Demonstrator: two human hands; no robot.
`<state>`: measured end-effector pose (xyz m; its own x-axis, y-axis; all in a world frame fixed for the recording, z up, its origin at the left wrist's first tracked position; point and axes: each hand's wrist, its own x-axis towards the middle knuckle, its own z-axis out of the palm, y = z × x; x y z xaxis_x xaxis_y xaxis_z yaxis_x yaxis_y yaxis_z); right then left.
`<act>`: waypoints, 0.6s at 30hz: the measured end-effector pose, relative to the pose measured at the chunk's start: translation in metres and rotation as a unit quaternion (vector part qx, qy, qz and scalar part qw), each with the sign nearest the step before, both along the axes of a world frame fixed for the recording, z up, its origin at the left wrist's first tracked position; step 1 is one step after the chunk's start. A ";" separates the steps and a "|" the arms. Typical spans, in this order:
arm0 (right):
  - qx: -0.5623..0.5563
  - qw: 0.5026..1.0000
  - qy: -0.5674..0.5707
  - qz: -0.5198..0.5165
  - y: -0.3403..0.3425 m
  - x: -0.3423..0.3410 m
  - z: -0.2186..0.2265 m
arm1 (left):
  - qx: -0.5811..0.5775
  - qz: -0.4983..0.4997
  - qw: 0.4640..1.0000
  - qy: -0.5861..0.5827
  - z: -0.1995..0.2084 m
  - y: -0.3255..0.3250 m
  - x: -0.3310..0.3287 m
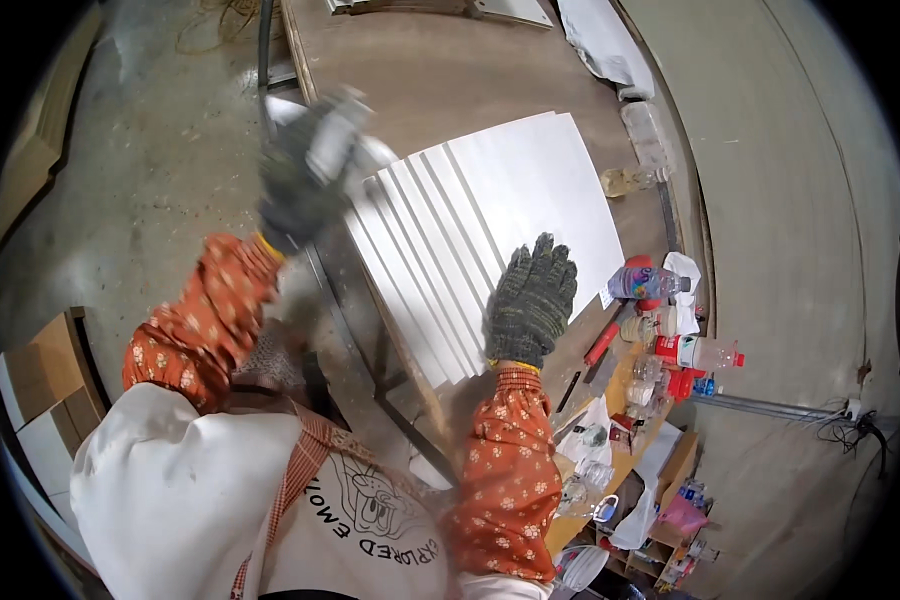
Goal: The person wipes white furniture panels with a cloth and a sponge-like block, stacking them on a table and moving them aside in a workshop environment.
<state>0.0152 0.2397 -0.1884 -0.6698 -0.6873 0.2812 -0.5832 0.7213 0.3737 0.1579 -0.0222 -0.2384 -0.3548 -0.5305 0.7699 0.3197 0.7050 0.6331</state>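
Note:
A fanned stack of white panels [560, 190] lies on the brown worktable, their edges stepped toward the left. My right hand [533, 300], in a dark grey-green knit glove, rests flat on the top panel near its right-hand end, fingers stretched out. My left hand [305, 180], gloved alike, is raised beyond the panels' left edge and smeared by motion. Its fingers seem closed around a white, rag-like thing [335, 145], whose kind the blur hides. Orange patterned sleeves cover both forearms.
Along the table's right side stand several plastic bottles [650, 283], with a red-handled tool [602, 342] and a black pen [568, 391] nearer the panels. More white boards [510, 10] lie at the far end. Boxes [50, 390] stand on the floor at left.

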 end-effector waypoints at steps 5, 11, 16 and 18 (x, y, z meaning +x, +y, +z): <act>0.067 0.997 0.006 -0.036 0.005 -0.003 -0.002 | 0.362 -0.333 0.863 0.115 -0.022 0.063 -0.017; 0.139 0.989 0.003 -0.043 0.005 0.016 0.020 | 0.309 -0.115 0.928 -0.173 -0.022 -0.029 -0.018; 0.065 0.997 0.037 -0.024 0.006 -0.001 -0.003 | 0.072 0.038 0.997 -0.016 0.034 -0.035 0.014; 0.122 0.991 0.055 -0.011 -0.006 0.004 0.005 | -0.107 0.036 0.992 -0.047 -0.006 0.031 0.000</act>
<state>0.0187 0.2332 -0.1832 -0.6593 -0.7296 0.1818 -0.5143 0.6139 0.5988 0.1578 0.0093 -0.2442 -0.3976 -0.3843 0.8332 0.2104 0.8457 0.4905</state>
